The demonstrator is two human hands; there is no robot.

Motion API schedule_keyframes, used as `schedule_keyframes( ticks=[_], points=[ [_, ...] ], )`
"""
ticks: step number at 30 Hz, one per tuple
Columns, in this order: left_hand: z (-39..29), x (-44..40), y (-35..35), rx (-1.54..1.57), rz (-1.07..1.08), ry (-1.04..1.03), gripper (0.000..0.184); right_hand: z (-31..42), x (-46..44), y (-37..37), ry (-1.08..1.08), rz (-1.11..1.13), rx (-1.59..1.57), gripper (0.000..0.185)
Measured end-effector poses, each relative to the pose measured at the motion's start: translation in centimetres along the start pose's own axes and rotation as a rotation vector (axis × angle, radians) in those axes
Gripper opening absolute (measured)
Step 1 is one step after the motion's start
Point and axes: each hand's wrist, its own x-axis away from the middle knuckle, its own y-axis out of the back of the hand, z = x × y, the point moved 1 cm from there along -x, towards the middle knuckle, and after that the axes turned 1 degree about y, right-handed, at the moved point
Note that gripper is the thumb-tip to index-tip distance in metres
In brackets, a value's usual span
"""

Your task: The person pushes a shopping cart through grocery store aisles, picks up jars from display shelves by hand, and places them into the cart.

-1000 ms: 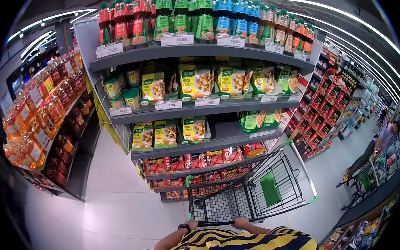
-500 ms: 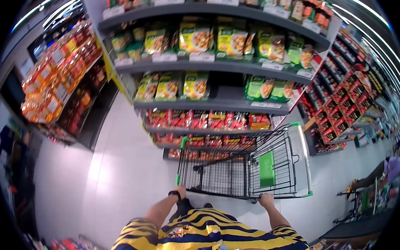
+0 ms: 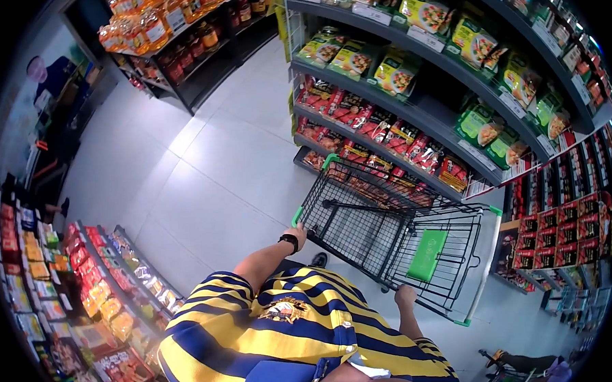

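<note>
A black wire shopping cart (image 3: 370, 228) with green corner caps stands sideways in front of me, its basket holding nothing I can see. A green panel (image 3: 427, 255) sits at its right end. My left hand (image 3: 297, 234), with a dark band on the wrist, is closed on the cart's near side by the left corner. Farther right along the same near rim, my right hand (image 3: 405, 296) is wrapped round the frame. Just beyond the cart rises a grey shelf unit (image 3: 411, 104) with green-yellow pouches and red packets.
Orange bottles (image 3: 152, 27) fill a dark rack at the far left. Low shelves of colourful packets (image 3: 113, 302) stand at the lower left. Stacked red-and-black boxes (image 3: 560, 231) are on the right. One person (image 3: 62, 75) is at the left edge; another cart (image 3: 508, 366) is at the lower right.
My view has turned left, so the shelves appear shifted right and tilted. The cart has swung clockwise in view, both hands still on it. More of the left-hand packet shelves shows.
</note>
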Motion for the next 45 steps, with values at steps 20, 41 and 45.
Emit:
schedule_keyframes(
  ticks=[20,41,45],
  points=[
    [13.1,13.1,-4.2,0.600,-0.061,0.248,0.045,11.4,8.2,-5.2,0.098,-0.093,0.116,0.010],
    [12.7,20.4,-3.9,0.302,-0.210,-0.108,0.058,30.7,7.3,-2.5,0.586,0.173,0.020,0.033],
    [11.8,19.4,-4.1,0.288,-0.253,-0.101,0.063,34.9,7.0,-2.2,0.674,0.177,-0.042,0.049]
  ],
)
